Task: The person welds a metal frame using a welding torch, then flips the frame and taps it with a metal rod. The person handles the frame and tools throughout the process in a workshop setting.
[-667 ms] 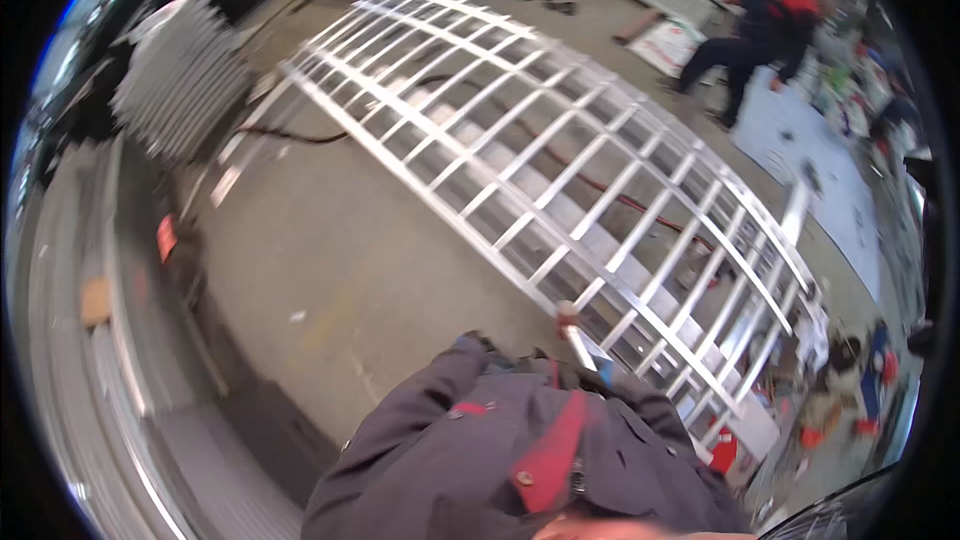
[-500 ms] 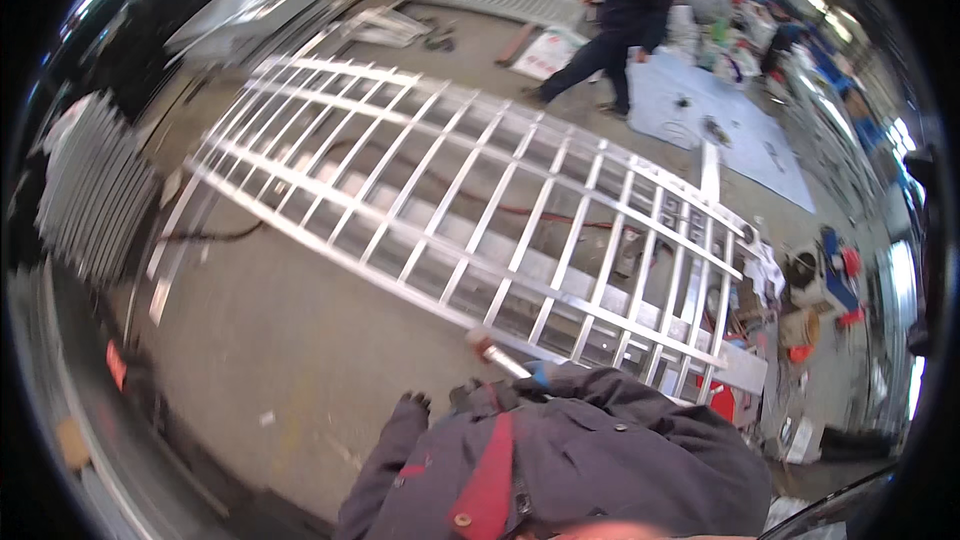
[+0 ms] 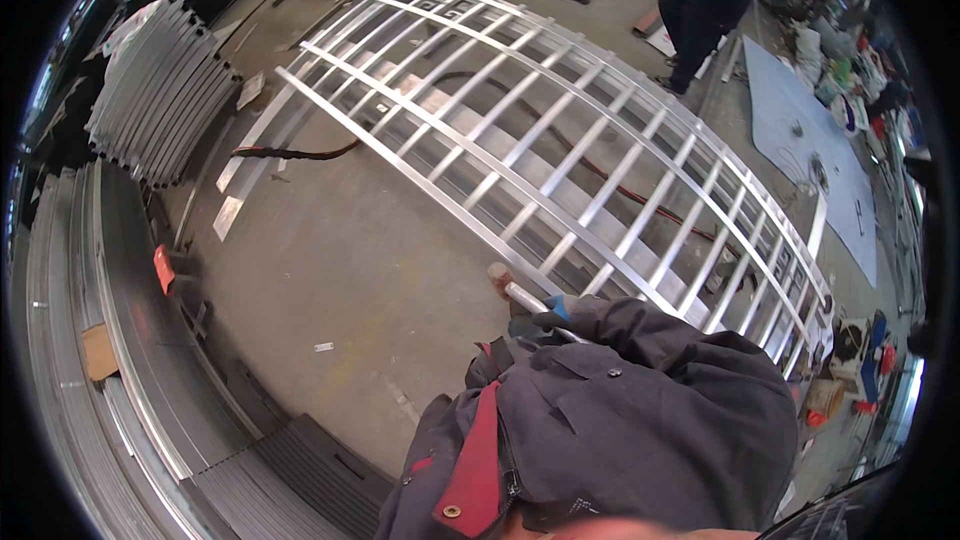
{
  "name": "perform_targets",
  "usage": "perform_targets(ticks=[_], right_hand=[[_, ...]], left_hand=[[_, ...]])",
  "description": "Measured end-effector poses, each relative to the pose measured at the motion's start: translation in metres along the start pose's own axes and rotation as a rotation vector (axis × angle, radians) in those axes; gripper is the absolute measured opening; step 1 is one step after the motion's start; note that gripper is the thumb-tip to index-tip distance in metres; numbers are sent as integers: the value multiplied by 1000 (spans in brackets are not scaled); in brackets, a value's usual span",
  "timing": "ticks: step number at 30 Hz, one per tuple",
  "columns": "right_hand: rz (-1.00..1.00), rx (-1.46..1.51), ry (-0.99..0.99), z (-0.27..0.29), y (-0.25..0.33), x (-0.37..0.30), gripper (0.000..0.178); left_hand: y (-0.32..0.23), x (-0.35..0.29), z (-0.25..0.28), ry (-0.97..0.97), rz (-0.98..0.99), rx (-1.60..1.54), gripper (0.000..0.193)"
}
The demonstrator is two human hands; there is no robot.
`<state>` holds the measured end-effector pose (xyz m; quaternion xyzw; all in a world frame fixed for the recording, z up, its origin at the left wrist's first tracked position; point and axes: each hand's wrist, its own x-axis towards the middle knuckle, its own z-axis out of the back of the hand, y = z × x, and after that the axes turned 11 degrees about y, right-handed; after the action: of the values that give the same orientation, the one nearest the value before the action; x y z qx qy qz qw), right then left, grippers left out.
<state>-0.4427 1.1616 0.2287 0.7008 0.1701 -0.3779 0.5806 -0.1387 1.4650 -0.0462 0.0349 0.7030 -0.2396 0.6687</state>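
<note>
My right hand (image 3: pixel 556 312), in a dark glove with a blue patch, is closed around the handle of a hammer (image 3: pixel 524 297). Its brownish, worn head points away from me, close to the near rail of a silver metal railing panel (image 3: pixel 440 185). That panel has long rails with several crossbars and lies slanting across the floor in front of me. Whether the hammer touches it I cannot tell. My left sleeve (image 3: pixel 428 430) hangs low at my side, and the left hand is out of sight.
Stacked metal profiles (image 3: pixel 165 90) stand at the far left, with long grey lengths (image 3: pixel 70 340) along the left side. A dark cable (image 3: pixel 300 152) runs under the panel. Another person (image 3: pixel 705 15) stands beyond it, near a pale blue sheet (image 3: pixel 810 150).
My view has turned, so the panel sits higher and further right. The left hand's gloved fingers have gone out of sight. The hammer stays in my right hand.
</note>
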Motion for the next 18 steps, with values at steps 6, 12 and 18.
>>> perform_targets(ticks=[6, 12, 18], right_hand=[[67, -82, 101, 61, 141, 104, 55], [137, 312, 37, 103, 248, 194, 52], [-30, 601, -83, 110, 330, 262, 47]], left_hand=[[-58, -16, 77, -47, -30, -512, 44], [-65, -7, 189, -69, -32, -702, 41], [-11, -34, 372, -161, 33, -1065, 39]])
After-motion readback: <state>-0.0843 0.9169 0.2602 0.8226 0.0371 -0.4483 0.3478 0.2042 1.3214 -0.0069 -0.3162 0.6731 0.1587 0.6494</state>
